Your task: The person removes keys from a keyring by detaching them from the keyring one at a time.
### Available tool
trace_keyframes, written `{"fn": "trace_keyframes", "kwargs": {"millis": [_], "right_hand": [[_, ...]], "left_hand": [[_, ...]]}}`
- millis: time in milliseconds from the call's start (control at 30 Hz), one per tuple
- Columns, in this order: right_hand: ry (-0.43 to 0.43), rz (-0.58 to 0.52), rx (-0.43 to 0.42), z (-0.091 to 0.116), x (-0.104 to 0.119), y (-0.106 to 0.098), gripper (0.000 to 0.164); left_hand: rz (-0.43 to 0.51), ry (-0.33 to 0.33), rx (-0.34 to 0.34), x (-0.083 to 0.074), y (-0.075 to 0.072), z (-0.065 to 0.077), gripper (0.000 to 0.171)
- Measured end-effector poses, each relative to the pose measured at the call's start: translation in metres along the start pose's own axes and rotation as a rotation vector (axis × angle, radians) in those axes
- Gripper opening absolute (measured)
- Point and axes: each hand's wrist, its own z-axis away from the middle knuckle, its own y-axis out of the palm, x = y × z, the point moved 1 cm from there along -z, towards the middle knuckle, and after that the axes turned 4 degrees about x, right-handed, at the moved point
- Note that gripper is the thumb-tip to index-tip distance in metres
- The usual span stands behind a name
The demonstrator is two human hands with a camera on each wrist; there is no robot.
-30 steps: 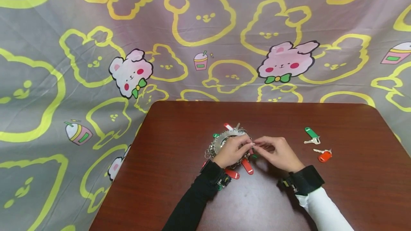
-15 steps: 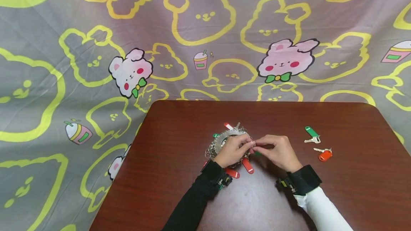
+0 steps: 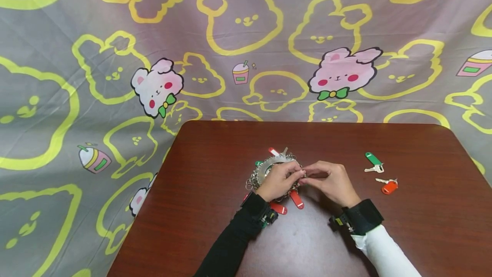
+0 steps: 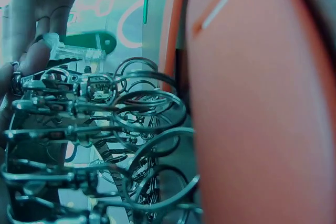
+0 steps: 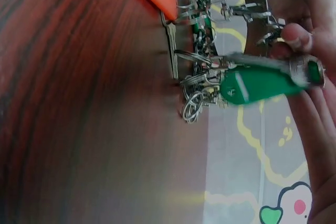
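Observation:
A metal ring (image 3: 269, 165) hung all round with small clasps and split rings stands mid-table in the head view. My left hand (image 3: 280, 181) grips its right side. Facing it, my right hand (image 3: 332, 183) pinches a key with a green tag (image 5: 257, 85) between thumb and fingertips, right beside the clasps. The key (image 4: 79, 52) and its tag show beside the top clasps in the left wrist view. Red tags (image 3: 296, 199) hang from the ring's near side, and an orange-red tag (image 4: 262, 98) fills much of the left wrist view. The fingertips hide the join.
To the right on the brown table (image 3: 423, 225) lie a key with a green tag (image 3: 372, 159) and a key with an orange tag (image 3: 389, 187). A patterned cloth (image 3: 269, 54) hangs behind the table. At the ring's far side sticks out a red tag (image 3: 273, 151).
My right hand has shifted slightly left and turned a little at the ring. The green bit seen below its fingertips earlier is now hidden in the head view. The left hand stays put.

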Motion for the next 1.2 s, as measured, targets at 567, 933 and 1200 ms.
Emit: {"fn": "trace_keyframes", "kwargs": {"millis": [567,933,1200], "right_hand": [[0.021,0.011,-0.01,0.001,-0.0036,0.0005,0.03],[-0.095,0.088,-0.074,0.0034,-0.0025,0.0014,0.039],[-0.14,0.118,-0.052,0.0034,-0.0013,-0.003,0.046]], "left_hand": [[0.018,0.004,0.002,0.001,-0.0003,0.0012,0.016],[0.021,-0.013,0.018,0.0003,0.0008,0.002,0.016],[0.109,-0.02,0.03,0.0012,-0.0006,0.0013,0.014]]}}
